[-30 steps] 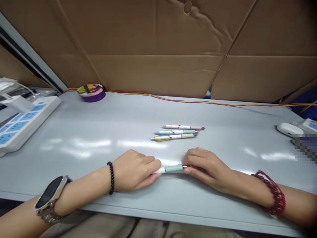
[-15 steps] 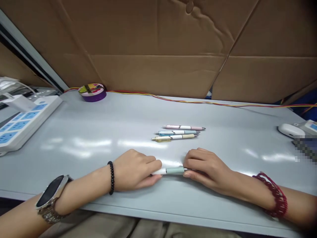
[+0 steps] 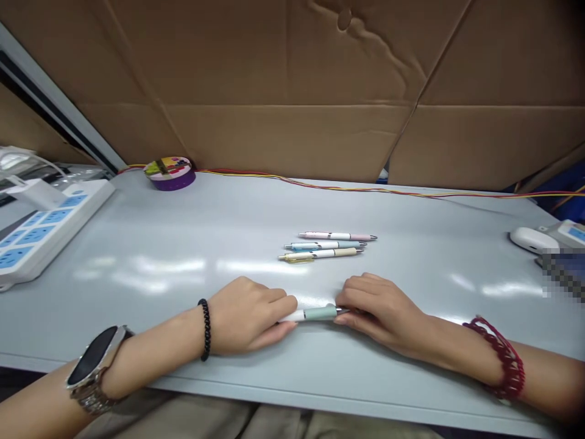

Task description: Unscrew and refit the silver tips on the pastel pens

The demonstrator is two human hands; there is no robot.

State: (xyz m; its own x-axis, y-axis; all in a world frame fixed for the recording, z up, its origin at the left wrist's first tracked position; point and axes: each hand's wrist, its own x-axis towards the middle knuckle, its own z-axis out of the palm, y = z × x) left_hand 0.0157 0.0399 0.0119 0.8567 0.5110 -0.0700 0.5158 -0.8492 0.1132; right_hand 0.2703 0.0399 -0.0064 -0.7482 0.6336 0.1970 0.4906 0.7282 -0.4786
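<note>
A white and green pen [image 3: 320, 313] lies level between my two hands, low over the table's front half. My left hand [image 3: 253, 314] is closed around its white end. The fingers of my right hand [image 3: 377, 308] pinch its metal tip, which they partly hide. Beyond the hands, three pens lie side by side on the table: a pink and white pen [image 3: 338, 236], a light blue and white pen [image 3: 326, 245] and a beige and white pen [image 3: 322, 254].
On the grey table [image 3: 228, 213], a white power strip [image 3: 59, 225] sits at the left. A round purple tin [image 3: 171, 177] is at the back, beside thin coloured wires [image 3: 320, 185]. A white rounded case [image 3: 532, 239] lies at the right. Cardboard [image 3: 274, 79] stands behind.
Both hands keep their grip on the green pen. The right fingers show slightly more of the metal tip now. The view has shifted a little.
</note>
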